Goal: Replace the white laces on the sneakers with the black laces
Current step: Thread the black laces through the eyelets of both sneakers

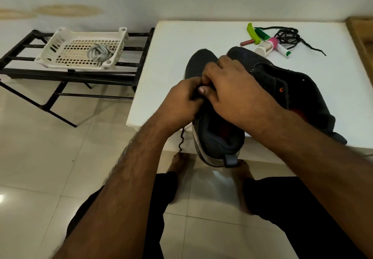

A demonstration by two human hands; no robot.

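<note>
1. Two dark sneakers stand on the white surface (201,36); the near sneaker (217,133) overhangs its near edge, heel toward the person, and the second sneaker (286,85) lies just to its right, touching it
2. The left hand (182,101) is curled, pinching a black lace (181,139) at the near sneaker's eyelets; the lace's free end dangles below the surface edge
3. The right hand (232,89) lies over the sneaker's tongue, fingers bent down onto it, thumb against the left hand's fingers; whether it grips the lace cannot be told
4. A second black lace (288,35) lies loosely coiled at the far right of the surface, beside a green clip (253,33), a small red tube (247,42) and a pink-capped bottle (266,46); no writing on them is legible
5. The white laces (100,53) lie heaped in a white basket (60,42) on a black rack (24,56), far left
</note>
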